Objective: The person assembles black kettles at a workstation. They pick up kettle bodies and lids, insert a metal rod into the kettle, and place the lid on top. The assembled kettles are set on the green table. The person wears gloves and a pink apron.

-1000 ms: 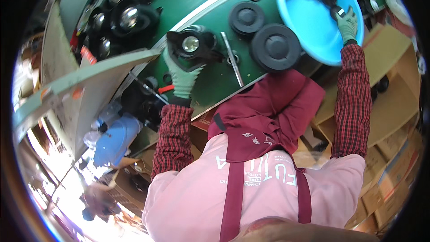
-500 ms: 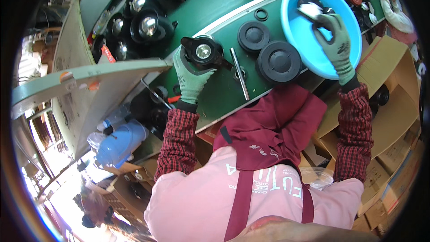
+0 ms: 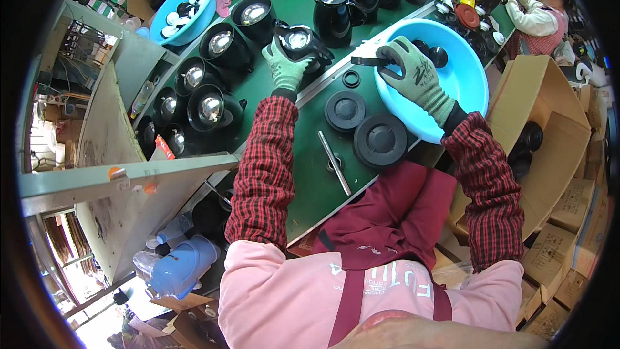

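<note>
My left hand (image 3: 284, 70), in a green glove, grips the side of a black vacuum jug (image 3: 315, 46) whose open top shows a shiny silver inside. In my gloved right hand (image 3: 420, 81) is a lid (image 3: 369, 59) with a black rim and a white part, pinched at the basin's left edge. The light-blue basin (image 3: 475, 58) beneath that hand contains black lids (image 3: 438, 57). Closer to me on the green bench are two round black discs (image 3: 381, 140) (image 3: 345, 110), a small black ring (image 3: 351, 78) and a metal rod (image 3: 334, 163).
Several open black jugs (image 3: 210, 111) crowd the left, and closed jugs (image 3: 332, 16) stand beyond. A second blue basin (image 3: 184, 10) sits at the far left. An open carton (image 3: 549, 113) is on the right. Another person (image 3: 542, 19) works at the far right.
My left hand has carried the jug farther away, toward the other jugs. My right hand has lifted the lid and brought it left, to the basin's edge. The view has tilted upward.
</note>
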`<state>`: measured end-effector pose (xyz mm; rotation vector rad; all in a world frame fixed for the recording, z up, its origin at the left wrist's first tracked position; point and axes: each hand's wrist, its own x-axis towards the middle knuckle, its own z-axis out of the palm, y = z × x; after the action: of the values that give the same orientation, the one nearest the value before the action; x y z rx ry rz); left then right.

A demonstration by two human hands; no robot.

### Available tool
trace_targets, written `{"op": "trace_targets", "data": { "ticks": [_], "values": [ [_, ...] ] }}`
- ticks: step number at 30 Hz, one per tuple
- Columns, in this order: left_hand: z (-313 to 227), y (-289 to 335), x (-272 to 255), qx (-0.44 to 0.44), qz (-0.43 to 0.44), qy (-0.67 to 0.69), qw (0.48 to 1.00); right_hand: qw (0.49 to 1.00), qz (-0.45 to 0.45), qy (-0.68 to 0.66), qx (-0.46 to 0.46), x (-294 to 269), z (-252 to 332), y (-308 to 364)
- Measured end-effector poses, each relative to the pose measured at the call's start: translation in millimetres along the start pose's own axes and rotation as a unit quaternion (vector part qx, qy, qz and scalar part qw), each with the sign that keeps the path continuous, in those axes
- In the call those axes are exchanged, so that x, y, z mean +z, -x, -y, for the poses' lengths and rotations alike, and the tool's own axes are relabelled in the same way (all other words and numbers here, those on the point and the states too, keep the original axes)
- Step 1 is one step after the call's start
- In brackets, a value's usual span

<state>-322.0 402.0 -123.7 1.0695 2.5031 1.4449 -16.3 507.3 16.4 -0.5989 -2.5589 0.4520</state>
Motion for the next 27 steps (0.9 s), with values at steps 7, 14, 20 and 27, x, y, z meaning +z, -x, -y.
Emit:
{"op": "trace_targets", "data": {
  "ticks": [7,14,20,27],
  "values": [
    [6,-15,16,0.001,0.032,-0.02,0.999,1.0,-0.01,-0.008,-0.011,49,-25,-23],
    [2,-12,21,0.001,0.018,0.001,1.0,0.982,-0.138,0.097,-0.085,93,-11,-87],
    [10,-9,17,0.013,-0.011,0.039,0.999,0.945,-0.074,0.211,-0.238,158,5,-136],
    [12,6,-1,0.035,-0.001,0.023,0.999,0.97,0.013,0.203,-0.13,139,0,-115]
  ]
}}
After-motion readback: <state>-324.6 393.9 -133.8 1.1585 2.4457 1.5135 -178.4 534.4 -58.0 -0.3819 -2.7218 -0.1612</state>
